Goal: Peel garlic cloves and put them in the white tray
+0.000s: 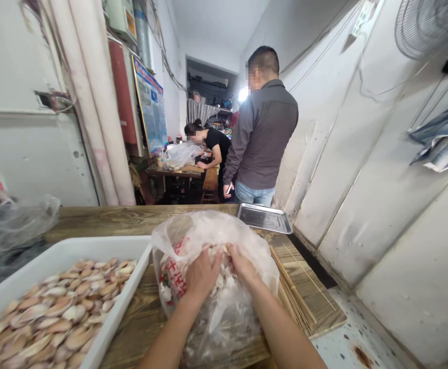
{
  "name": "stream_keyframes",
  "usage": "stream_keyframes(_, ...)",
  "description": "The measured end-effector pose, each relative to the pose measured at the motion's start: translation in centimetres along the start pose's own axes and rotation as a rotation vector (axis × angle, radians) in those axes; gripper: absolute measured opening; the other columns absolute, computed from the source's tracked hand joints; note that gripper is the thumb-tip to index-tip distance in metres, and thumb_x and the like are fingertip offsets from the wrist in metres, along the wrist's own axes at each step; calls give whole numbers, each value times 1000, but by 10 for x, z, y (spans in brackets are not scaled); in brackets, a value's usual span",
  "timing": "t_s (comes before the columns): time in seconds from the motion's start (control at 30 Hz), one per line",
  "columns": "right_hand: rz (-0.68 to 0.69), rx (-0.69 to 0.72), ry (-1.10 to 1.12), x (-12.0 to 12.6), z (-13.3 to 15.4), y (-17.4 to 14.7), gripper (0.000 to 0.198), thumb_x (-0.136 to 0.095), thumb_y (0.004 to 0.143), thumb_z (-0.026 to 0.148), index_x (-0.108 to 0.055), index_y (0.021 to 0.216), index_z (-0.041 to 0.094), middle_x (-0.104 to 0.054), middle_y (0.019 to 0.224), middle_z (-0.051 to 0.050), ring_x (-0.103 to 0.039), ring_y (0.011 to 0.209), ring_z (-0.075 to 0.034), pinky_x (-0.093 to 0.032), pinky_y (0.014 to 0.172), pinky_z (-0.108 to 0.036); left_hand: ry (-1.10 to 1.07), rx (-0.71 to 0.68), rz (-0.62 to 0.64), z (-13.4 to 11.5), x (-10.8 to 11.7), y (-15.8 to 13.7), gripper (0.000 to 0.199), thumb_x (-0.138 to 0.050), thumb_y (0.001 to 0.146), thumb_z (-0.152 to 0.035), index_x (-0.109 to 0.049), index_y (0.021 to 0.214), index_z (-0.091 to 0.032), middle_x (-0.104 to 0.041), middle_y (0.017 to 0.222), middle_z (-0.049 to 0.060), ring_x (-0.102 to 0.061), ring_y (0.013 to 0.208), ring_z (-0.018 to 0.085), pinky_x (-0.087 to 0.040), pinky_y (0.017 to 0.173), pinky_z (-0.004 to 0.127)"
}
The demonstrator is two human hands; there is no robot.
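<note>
A translucent plastic bag [243,312] with red print stands open on the wooden table, holding pale, whitish pieces [224,279] whose kind I cannot make out. Both my hands reach into its mouth, close together. My left hand [204,271] bends its fingers down onto the pieces, closed around some of them. Opposite it, my right hand [243,261] has its fingers closed on more of the pieces. The fingertips of both hands are partly hidden among the contents.
A white tub [141,261] of tan and pinkish oval pieces [58,307] stands left. Thin wooden skewers [295,297] lie right of the bag, and a metal tray [264,218] behind it. A crumpled plastic bag [20,220] lies far left. Two people [264,133] are beyond the table [93,218].
</note>
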State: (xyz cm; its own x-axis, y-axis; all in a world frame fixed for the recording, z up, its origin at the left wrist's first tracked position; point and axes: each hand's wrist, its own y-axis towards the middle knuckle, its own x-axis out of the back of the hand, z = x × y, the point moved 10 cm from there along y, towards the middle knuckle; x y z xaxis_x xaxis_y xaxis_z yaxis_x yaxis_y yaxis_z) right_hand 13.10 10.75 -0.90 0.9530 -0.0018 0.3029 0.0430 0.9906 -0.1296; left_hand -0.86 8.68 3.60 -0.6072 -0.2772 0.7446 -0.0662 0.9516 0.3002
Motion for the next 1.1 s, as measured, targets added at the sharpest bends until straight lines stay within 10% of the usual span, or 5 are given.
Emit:
stream_keyframes(0.37,-99,209,-9,5,21,4,50,-33,79,63,-53,69,18,-49,56,0,-46,53,-13,-34,50,-23,-231,-66,52,2,-12,6,40,-29,87,-46,-56,90,-17,-64,67,5,-61,68,18,-41,63,27)
stream_keyframes(0.63,-45,40,-68,4,5,-2,56,-30,76,67,-57,64,20,-49,51,-2,-50,57,-17,-36,53,-27,-162,-188,-94,0,-2,11,30,-38,83,-24,-59,102,-16,-64,105,10,-57,101,21,-41,90,33)
stream_keyframes(1.1,-101,-29,-247,13,6,-5,62,-25,74,73,-58,63,21,-58,63,-6,-56,73,-23,-40,72,-35,-186,-284,-154,-17,17,0,32,-39,86,-39,-63,86,-18,-66,88,7,-58,86,18,-42,81,29)
